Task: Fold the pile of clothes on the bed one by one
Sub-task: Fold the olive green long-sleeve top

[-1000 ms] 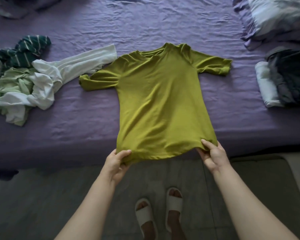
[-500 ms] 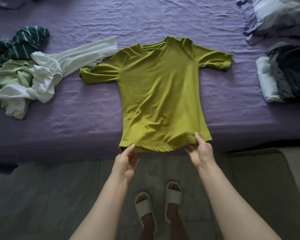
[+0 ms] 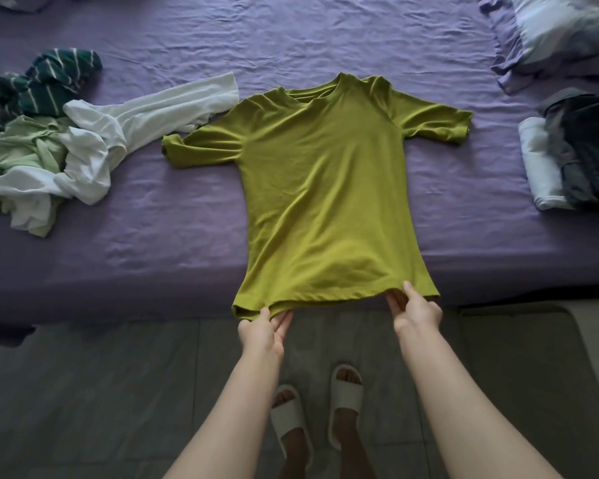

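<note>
A: Fig. shows? 
B: Olive T-shirt [image 3: 325,188] flat on purple bed [image 3: 153,243], collar at 12 o'clock, hem over the near edge at 6.
A: Hands?
B: Left hand [image 3: 261,331] & right hand [image 3: 416,311] each pinch the hem, apart. Unfolded pile [image 3: 45,146] at 9; folded stack [image 3: 574,150] at 3.

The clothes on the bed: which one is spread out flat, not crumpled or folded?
The olive green T-shirt in the middle, its hem pinched by the left hand and right hand. The others lie crumpled or stacked at the sides.
</note>
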`<state>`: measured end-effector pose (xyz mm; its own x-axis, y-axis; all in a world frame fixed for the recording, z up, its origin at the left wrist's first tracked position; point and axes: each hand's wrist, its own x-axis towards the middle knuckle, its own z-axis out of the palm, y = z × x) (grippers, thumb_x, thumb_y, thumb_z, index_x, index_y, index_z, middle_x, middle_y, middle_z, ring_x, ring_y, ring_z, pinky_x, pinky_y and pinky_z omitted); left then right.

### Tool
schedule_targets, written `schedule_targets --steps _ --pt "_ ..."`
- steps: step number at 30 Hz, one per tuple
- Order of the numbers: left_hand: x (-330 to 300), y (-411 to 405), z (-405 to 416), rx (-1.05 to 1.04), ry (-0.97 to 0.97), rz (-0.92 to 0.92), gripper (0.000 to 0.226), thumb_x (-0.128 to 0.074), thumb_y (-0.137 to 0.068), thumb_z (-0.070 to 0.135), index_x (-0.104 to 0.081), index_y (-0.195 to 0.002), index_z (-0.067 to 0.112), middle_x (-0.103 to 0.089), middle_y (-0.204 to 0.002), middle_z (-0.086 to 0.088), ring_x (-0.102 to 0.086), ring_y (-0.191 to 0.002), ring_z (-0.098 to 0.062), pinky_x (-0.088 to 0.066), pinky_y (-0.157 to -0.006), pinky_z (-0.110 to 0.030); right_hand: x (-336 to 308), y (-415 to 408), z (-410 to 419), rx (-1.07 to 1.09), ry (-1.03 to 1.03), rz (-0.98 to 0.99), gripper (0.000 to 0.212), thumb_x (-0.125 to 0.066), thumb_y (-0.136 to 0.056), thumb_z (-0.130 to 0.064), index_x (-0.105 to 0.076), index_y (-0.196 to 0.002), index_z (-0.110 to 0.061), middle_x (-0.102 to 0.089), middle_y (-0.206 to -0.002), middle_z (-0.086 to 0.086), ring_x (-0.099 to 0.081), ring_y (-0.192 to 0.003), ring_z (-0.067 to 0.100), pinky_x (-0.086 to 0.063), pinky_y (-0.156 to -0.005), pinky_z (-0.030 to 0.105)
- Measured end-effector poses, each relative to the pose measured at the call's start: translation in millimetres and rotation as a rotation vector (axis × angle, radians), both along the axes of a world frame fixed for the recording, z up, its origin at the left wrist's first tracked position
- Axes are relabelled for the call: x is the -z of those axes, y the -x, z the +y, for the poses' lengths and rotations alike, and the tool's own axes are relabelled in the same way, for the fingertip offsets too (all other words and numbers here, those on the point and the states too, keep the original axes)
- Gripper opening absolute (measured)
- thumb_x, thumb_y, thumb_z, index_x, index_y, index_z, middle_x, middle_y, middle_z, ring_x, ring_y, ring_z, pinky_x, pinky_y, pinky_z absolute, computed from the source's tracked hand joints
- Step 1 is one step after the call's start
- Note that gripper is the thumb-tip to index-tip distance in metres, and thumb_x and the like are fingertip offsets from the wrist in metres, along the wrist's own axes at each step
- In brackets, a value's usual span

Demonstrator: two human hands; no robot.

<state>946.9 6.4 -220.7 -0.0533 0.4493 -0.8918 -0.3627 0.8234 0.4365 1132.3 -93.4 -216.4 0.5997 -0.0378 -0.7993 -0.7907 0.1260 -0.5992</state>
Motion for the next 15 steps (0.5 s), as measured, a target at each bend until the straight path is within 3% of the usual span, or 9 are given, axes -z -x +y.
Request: schedule_targets --steps 2,5,10,15 --pt "7.9 0.6 -5.5 0.065 0.036 0.094 0.032 -0.038 -0.097 -0.007 -0.042 -0.129 -0.006 -0.056 -0.118 -0.021 -0.057 -0.113 -0.039 -0.046 -0.094 -0.045 7.5 0.5 -2.3 -0.051 0.084 -0.018 0.039 -0.058 -0.088 0.002 -0.049 -0.126 0.001 -0.058 -0.114 0.017 -0.061 -0.097 0.028 -0.051 -0.089 0.042" --pt "13.9 -3.6 -11.8 0.133 0.055 0.207 0.044 -0.045 -0.095 -0.005 -0.036 -0.138 -0.004 -0.053 -0.126 -0.023 -0.057 -0.116 -0.034 -0.045 -0.097 -0.041 16.5 2.9 -4.0 -0.133 0.183 -0.046 0.043 -0.061 -0.088 -0.002 -0.046 -0.128 -0.006 -0.059 -0.109 0.011 -0.061 -0.102 0.023 -0.051 -0.082 0.031" --pt "8.6 -27.1 -9.9 0.311 -0.017 0.232 0.043 -0.047 -0.095 -0.001 -0.037 -0.136 0.003 -0.053 -0.111 -0.015 -0.061 -0.104 -0.027 -0.049 -0.094 -0.038 24.0 4.7 5.0 -0.312 0.227 -0.052 0.022 -0.060 -0.090 -0.006 -0.054 -0.109 -0.016 -0.061 -0.106 0.006 -0.062 -0.097 0.018 -0.052 -0.077 0.028" --pt "8.6 -55.2 6.6 0.510 -0.083 0.243 0.043 -0.049 -0.095 0.003 -0.038 -0.136 0.006 -0.053 -0.113 -0.012 -0.060 -0.096 -0.022 -0.050 -0.090 -0.037 28.7 -10.4 24.1 -0.482 0.175 -0.034 0.018 -0.052 -0.093 -0.004 -0.054 -0.109 -0.010 -0.059 -0.108 0.011 -0.059 -0.098 0.020 -0.050 -0.081 0.033"
